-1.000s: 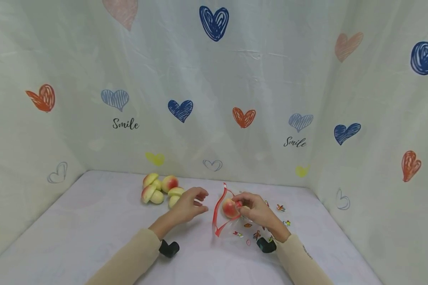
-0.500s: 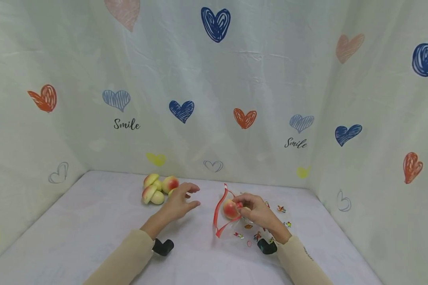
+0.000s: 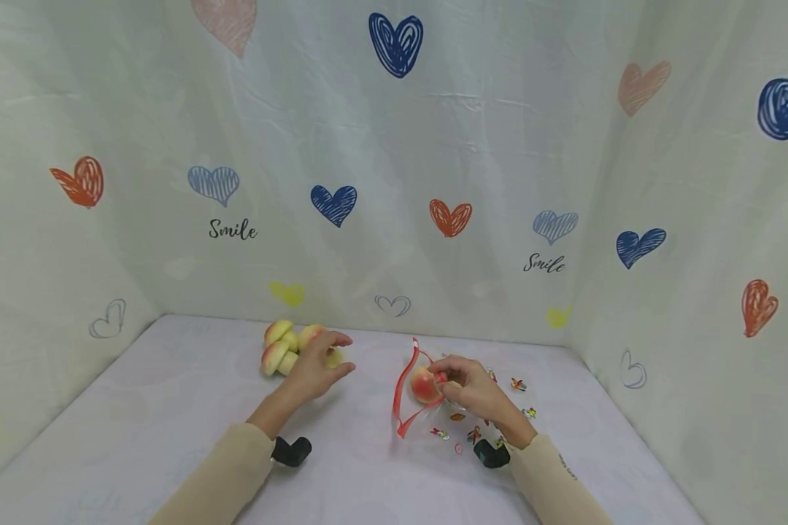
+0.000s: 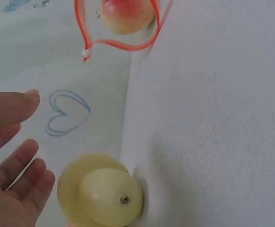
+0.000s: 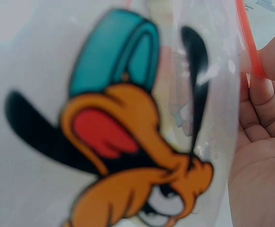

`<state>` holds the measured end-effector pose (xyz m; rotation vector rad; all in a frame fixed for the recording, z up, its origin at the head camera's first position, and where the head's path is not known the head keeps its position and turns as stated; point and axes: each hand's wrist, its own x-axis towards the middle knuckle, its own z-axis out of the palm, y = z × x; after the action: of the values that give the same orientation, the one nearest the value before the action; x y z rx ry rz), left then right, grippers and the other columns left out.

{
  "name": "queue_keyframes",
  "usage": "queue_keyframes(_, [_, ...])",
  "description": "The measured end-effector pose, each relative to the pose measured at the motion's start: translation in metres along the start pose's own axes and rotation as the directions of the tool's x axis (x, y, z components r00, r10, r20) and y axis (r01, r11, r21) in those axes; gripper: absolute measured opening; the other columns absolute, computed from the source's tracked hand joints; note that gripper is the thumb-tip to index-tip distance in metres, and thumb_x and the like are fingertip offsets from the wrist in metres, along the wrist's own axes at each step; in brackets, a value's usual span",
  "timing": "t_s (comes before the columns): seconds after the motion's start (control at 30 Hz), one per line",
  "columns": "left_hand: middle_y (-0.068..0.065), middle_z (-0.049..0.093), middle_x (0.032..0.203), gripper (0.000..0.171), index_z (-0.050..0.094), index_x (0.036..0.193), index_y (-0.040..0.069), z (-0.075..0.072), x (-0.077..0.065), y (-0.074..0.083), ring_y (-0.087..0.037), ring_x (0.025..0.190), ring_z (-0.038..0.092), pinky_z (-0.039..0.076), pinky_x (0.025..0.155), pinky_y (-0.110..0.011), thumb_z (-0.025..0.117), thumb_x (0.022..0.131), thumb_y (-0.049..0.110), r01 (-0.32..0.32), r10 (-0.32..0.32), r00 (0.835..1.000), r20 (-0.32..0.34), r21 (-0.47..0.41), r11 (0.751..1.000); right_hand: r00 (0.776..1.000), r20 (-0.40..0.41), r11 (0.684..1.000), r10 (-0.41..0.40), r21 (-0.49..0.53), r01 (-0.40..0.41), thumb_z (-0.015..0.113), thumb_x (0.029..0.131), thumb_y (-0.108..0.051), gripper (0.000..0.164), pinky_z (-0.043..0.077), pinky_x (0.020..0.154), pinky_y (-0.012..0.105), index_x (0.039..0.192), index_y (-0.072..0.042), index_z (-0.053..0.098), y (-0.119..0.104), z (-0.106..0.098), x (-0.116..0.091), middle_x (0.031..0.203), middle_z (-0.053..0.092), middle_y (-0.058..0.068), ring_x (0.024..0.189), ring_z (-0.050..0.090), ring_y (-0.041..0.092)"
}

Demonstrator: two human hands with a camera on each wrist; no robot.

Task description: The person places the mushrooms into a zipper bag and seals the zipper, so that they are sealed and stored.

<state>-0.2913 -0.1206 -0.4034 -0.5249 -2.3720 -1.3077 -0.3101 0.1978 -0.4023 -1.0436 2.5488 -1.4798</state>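
Observation:
My left hand [image 3: 305, 375] reaches over the toy mushrooms with its fingers spread and relaxed. Right beside those fingers is one pale yellow mushroom [image 4: 111, 196], its stem end facing the left wrist camera; in the head view the hand partly covers it. My right hand [image 3: 476, 394] pinches the red zip edge [image 5: 248, 40] of a clear plastic bag [image 5: 38, 189] printed with cartoon figures. The bag's mouth gapes toward the left. Within its red rim shows a round red-and-yellow mushroom cap [image 3: 422, 385].
More toy mushrooms [image 3: 274, 359] with yellow and reddish caps cluster behind the left hand, near the back of the white table [image 3: 171, 408]. A curtain [image 3: 394, 146] printed with hearts rises behind and along both sides. Dark wrist cameras [image 3: 293, 452] hang under both sleeves.
My left hand has moved left, away from the bag and over the nearest mushroom. The right hand keeps its grip on the bag, which has stayed in place.

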Motion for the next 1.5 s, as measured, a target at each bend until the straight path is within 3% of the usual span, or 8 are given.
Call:
queue_keyframes(0.13, [-0.01, 0.059, 0.11, 0.037, 0.062, 0.109, 0.004, -0.001, -0.002, -0.003, -0.034, 0.112, 0.047, 0.038, 0.096, -0.047, 0.078, 0.075, 0.006, -0.009, 0.01, 1.0, -0.024, 0.057, 0.998, 1.0, 0.001, 1.0, -0.009, -0.006, 0.009, 0.058, 0.086, 0.004, 0.028, 0.051, 0.08, 0.025, 0.112, -0.004, 0.065, 0.001, 0.0, 0.0, 0.104, 0.062, 0.01, 0.09, 0.057, 0.021])
queue_keyframes(0.33, [-0.013, 0.06, 0.103, 0.039, 0.064, 0.102, 0.005, -0.002, -0.001, -0.013, -0.037, 0.11, 0.044, 0.029, 0.095, -0.051, 0.082, 0.067, 0.006, -0.113, 0.129, 0.987, -0.098, 0.154, 0.982, 1.0, 0.006, 1.0, -0.016, -0.005, 0.016, 0.059, 0.087, 0.002, 0.026, 0.05, 0.081, 0.025, 0.111, -0.004, 0.066, 0.002, 0.0, 0.0, 0.102, 0.062, 0.01, 0.089, 0.056, 0.021])
queue_keyframes(0.43, [-0.015, 0.06, 0.102, 0.041, 0.064, 0.101, 0.004, -0.002, 0.0, -0.019, -0.039, 0.108, 0.045, 0.029, 0.094, -0.051, 0.083, 0.064, 0.006, -0.125, 0.149, 0.981, -0.122, 0.185, 0.975, 1.0, 0.006, 1.0, -0.01, -0.012, 0.01, 0.06, 0.088, 0.003, 0.025, 0.05, 0.08, 0.024, 0.112, -0.002, 0.065, 0.001, 0.0, 0.0, 0.101, 0.062, 0.011, 0.089, 0.056, 0.02])
queue_keyframes(0.57, [-0.015, 0.059, 0.102, 0.044, 0.064, 0.104, 0.003, -0.003, 0.0, -0.023, -0.039, 0.107, 0.045, 0.03, 0.093, -0.051, 0.083, 0.065, 0.008, -0.095, 0.122, 0.985, -0.126, 0.195, 0.976, 1.0, 0.009, 1.0, 0.001, -0.024, 0.0, 0.058, 0.087, 0.006, 0.027, 0.049, 0.078, 0.024, 0.113, 0.002, 0.063, -0.005, 0.0, 0.0, 0.102, 0.061, 0.016, 0.089, 0.055, 0.023])
queue_keyframes(0.8, [-0.018, 0.055, 0.111, 0.047, 0.063, 0.111, 0.001, -0.006, -0.004, -0.026, -0.041, 0.113, 0.041, 0.029, 0.095, -0.053, 0.081, 0.068, 0.009, -0.015, 0.034, 0.995, -0.097, 0.193, 0.981, 0.999, 0.037, 0.999, 0.006, -0.031, -0.004, 0.055, 0.087, 0.009, 0.027, 0.05, 0.079, 0.026, 0.113, 0.01, 0.061, -0.037, -0.002, -0.005, 0.102, 0.059, 0.023, 0.089, 0.054, 0.027])
queue_keyframes(1.17, [-0.024, 0.04, 0.127, 0.059, 0.055, 0.127, 0.005, -0.011, -0.005, -0.029, -0.042, 0.117, 0.034, 0.03, 0.096, -0.054, 0.078, 0.074, 0.013, 0.094, -0.094, 0.996, -0.01, 0.172, 0.981, 0.999, 0.034, 1.0, -0.017, 0.01, 0.017, 0.056, 0.086, 0.01, 0.026, 0.049, 0.076, 0.026, 0.111, 0.009, 0.062, -0.031, -0.004, -0.003, 0.099, 0.06, 0.022, 0.086, 0.055, 0.023])
queue_keyframes(1.5, [-0.025, 0.043, 0.124, 0.054, 0.057, 0.122, 0.006, -0.01, -0.008, -0.033, -0.044, 0.115, 0.038, 0.032, 0.094, -0.056, 0.078, 0.072, 0.011, 0.075, -0.078, 0.997, 0.01, 0.204, 0.976, 1.0, 0.029, 1.0, 0.0, 0.021, 0.0, 0.056, 0.087, 0.01, 0.025, 0.049, 0.076, 0.024, 0.112, 0.009, 0.062, -0.03, -0.002, -0.003, 0.099, 0.06, 0.021, 0.087, 0.056, 0.026])
